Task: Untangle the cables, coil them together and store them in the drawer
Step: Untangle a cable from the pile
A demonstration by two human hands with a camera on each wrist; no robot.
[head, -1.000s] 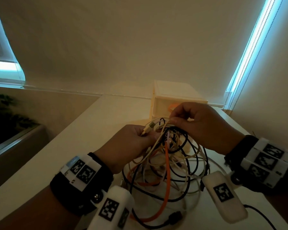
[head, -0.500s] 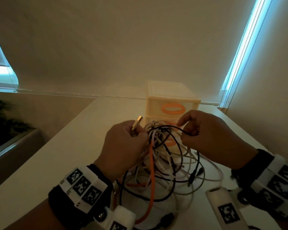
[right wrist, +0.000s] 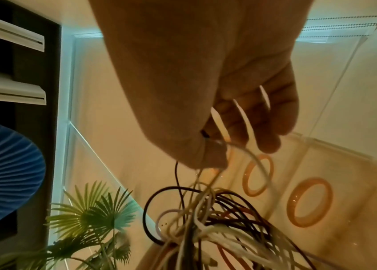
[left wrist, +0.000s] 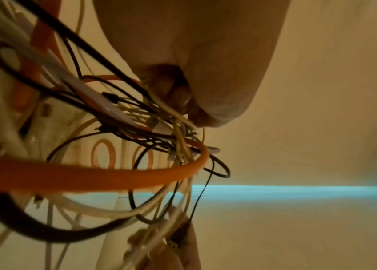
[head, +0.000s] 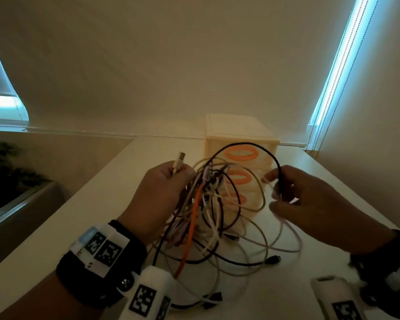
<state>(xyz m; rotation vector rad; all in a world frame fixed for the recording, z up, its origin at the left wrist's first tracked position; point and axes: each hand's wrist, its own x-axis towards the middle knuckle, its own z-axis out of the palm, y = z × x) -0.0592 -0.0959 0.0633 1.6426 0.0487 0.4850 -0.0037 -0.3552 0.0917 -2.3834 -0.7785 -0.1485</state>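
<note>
1. The left hand (head: 162, 195) is raised on the left, its fingers curled in a tight grip round the cable bundle (head: 208, 204), back of the hand toward the camera.
2. The right hand (head: 310, 204) is raised on the right, thumb and fingers pinching a black cable (head: 278, 172).
3. Both wrists carry black bands with white marker blocks.

Dim cream wall (head: 171, 65) — blue daylight edging drawn blinds (head: 340, 65) — white table (head: 56, 227)
</note>
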